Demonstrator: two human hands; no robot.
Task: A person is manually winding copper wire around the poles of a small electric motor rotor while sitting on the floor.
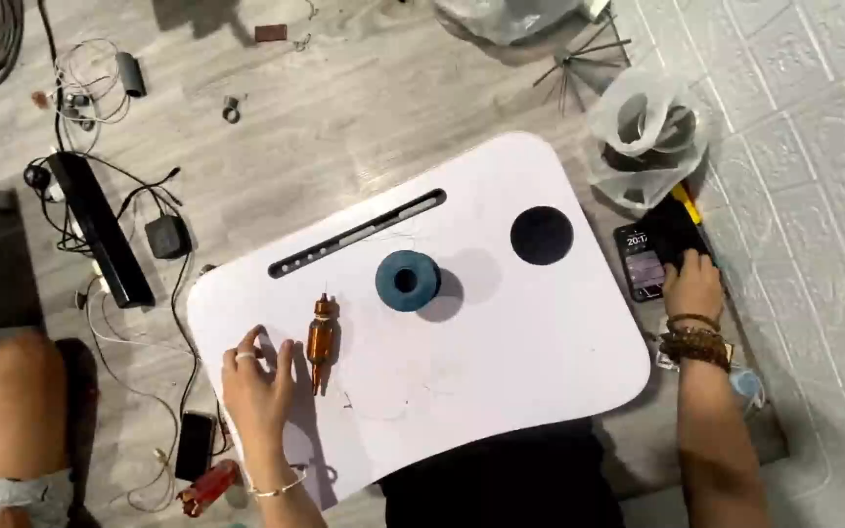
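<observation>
My left hand [258, 386] rests on the white lap table [530, 352], fingers apart, holding nothing. A ring is on one finger. Just to its right stands a small copper-wound motor armature [321, 339], apart from the fingers. A blue spool [407, 281] sits near the middle of the table. My right hand [692, 286] reaches off the table's right edge to the floor, fingers bent over a dark object next to a smartphone [643, 262] with a lit screen. Beaded bracelets circle that wrist.
The table has a long slot [356, 235] and a round cup hole [541, 236]. A black power strip [100, 227] with cables and an adapter lies left. A plastic bag [647, 137] sits at the right. A knee [12, 401] shows at lower left.
</observation>
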